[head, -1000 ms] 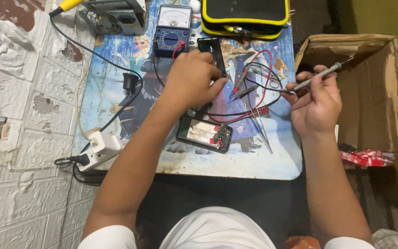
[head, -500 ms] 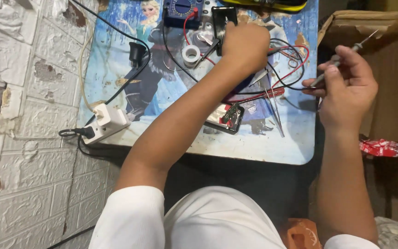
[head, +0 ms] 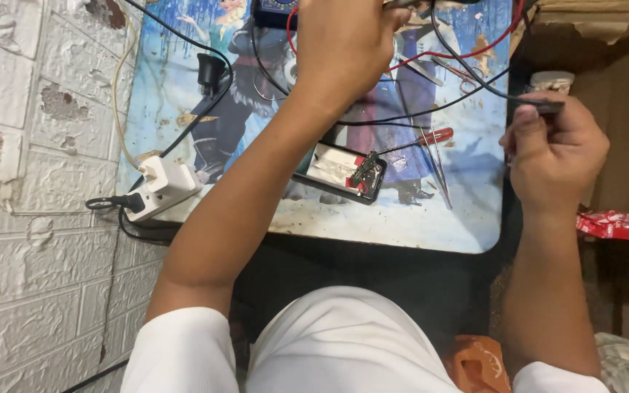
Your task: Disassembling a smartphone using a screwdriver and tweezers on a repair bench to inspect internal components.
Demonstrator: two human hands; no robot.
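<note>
Left hand (head: 343,44) is reached far forward over the bench (head: 431,225), fingers curled round something at the top edge of view. What it grips is cut off by the frame, so I cannot tell. Just beyond its knuckles sits a dark blue meter (head: 274,11), only partly in view.

Right hand (head: 551,149) is closed around a thin black probe (head: 547,107), tip pointing away to that hand's right, held off the bench and well apart from the work.

The opened black device (head: 343,173) lies on the bench under the left forearm, its small circuit board (head: 364,171) exposed at the end nearer the right hand. Red and black leads (head: 445,54) run across between the two hands. A red-handled screwdriver (head: 434,136) and tweezers (head: 442,171) lie just beside the device, toward the right hand.

Judgement: this looks like a setup pause in probing the board (left hand busy up at the meter end, probe parked in the air). Getting the probe onto the board would call for bringing the right hand inward and down, clear of the loose leads.

White power strip (head: 161,185) sits well off to the left hand's outer side, at the bench edge.
</note>
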